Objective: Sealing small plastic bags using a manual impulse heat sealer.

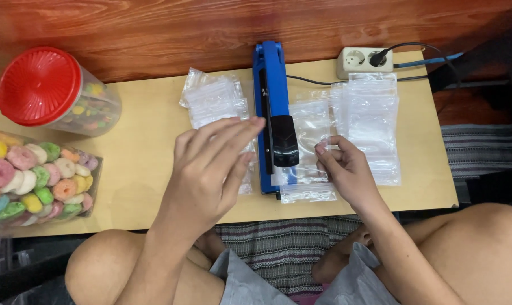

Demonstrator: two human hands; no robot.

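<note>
- Clear plastic bags (309, 148) lie across the bed of the blue heat sealer (272, 85), at the middle of the yellow tabletop (137, 164); their lower edges reach past the sealer's near end.
- Right hand (346, 169) rests on these bags just right of the sealer's black handle (284, 141), thumb and forefinger pinching a bag's edge.
- Left hand (211, 169) hovers left of the sealer, fingers (233, 133) straight and pressed together, their tips almost at the sealer's arm; it grips nothing that I can see.
- Under and behind that hand lies a heap of small clear bags (213, 99).
- A taller stack of clear bags (372, 121) lies right of the sealer, near a white power strip (363, 61) with a black plug in it.
- At far left stand a jar with a red lid (38, 86) and a clear bag of coloured ring-shaped snacks (33, 178).
</note>
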